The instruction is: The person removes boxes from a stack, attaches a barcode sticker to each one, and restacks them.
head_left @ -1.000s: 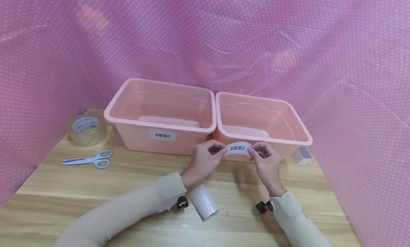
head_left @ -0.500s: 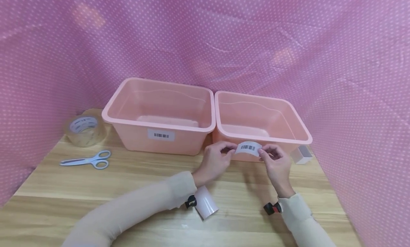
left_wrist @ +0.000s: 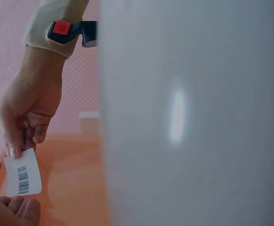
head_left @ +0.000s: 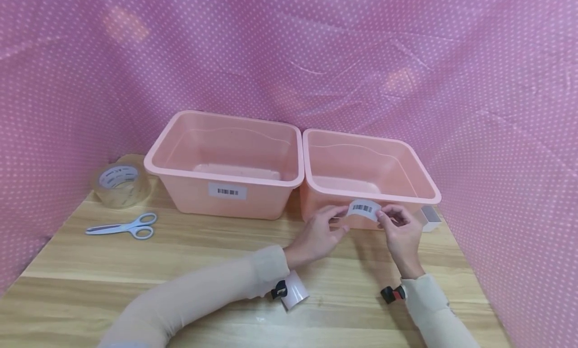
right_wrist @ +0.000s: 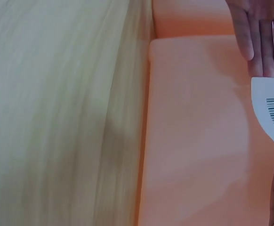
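Note:
A curved white barcode label (head_left: 364,209) is held in front of the right pink bin (head_left: 361,194), just below its rim. My right hand (head_left: 402,240) pinches the label's right edge between thumb and fingers. At the other edge, my left hand (head_left: 316,236) has its thumb spread away, and its straight fingers (right_wrist: 268,49) lie at the label's edge in the right wrist view. I cannot tell whether the label touches the bin wall. Another barcode label (head_left: 228,191) sits flat on the front of the left pink bin (head_left: 226,175).
A roll of clear tape (head_left: 121,187) and blue scissors (head_left: 122,226) lie on the wooden table (head_left: 203,237) at left. Below my left wrist is a curled glossy sheet (head_left: 295,291), partly hidden. A small white box (head_left: 430,219) stands beside the right bin.
Both hands and the label have shifted to the right along the right bin's front. My left thumb has come off the label, which both hands pinched earlier.

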Motion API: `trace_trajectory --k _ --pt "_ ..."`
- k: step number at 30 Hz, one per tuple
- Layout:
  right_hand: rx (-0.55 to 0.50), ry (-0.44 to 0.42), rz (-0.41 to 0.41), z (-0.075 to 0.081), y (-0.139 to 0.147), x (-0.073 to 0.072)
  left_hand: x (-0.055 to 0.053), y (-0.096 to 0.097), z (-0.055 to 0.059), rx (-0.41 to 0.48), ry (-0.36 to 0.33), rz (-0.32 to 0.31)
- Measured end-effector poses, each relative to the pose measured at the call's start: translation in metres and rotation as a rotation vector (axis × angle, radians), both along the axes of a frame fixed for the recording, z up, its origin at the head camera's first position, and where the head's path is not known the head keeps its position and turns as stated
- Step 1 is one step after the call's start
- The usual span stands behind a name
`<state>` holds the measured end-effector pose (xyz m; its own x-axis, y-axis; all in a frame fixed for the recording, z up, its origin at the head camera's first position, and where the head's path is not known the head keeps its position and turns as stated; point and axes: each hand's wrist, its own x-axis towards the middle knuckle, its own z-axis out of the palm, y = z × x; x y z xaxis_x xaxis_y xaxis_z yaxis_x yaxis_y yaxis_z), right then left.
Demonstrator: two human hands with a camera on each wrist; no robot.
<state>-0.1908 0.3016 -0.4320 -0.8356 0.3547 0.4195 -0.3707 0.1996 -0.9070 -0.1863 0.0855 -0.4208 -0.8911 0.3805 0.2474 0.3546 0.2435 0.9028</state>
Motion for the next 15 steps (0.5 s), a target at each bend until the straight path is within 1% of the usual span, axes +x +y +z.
trace_trajectory --k 7,15 --pt "-0.014 0.015 -0.023 -0.0022 0.0086 -0.0009 0.0010 0.0065 -0.0028 -0.025 -0.011 -0.033" --pt "-0.034 -0.008 -0.060 -0.0040 0.0117 -0.0019 0.0015 0.0088 -0.0036 -0.022 -0.024 -0.067"
